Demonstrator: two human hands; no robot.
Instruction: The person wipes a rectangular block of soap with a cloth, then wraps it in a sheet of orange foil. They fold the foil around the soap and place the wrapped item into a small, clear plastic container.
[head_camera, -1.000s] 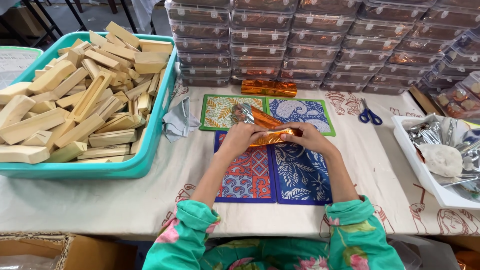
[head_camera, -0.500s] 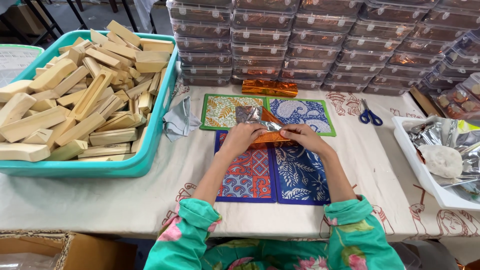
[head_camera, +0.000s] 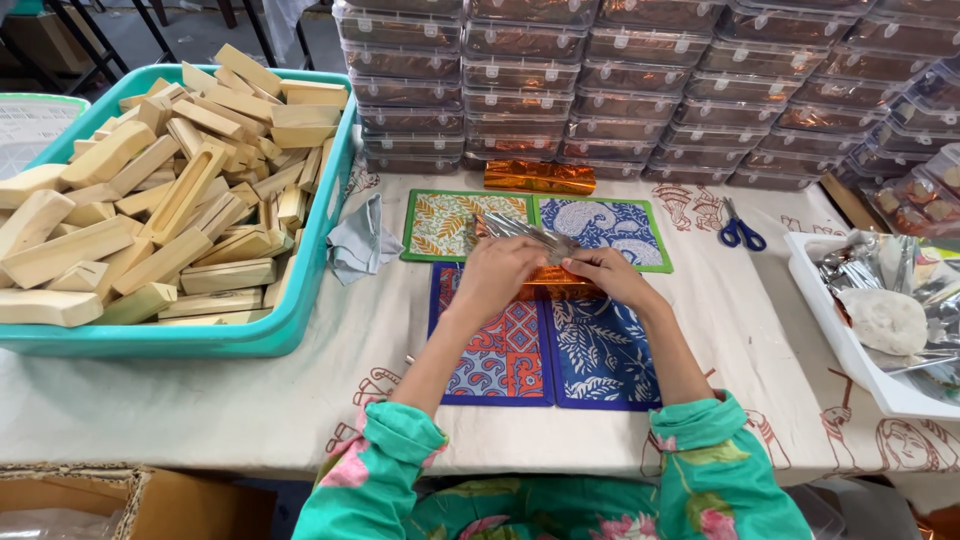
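The orange foil packet lies with its long axis left to right, on the far edge of the blue and red patterned mat at the middle of the table. Your left hand is clamped on its left end, fingers curled over the top, and your right hand pinches its right end; both forearms reach straight away from you. A second orange foil bar lies farther away, before the stacked clear boxes. At left, a teal tub holds pale wooden blocks. Blue scissors lie at right.
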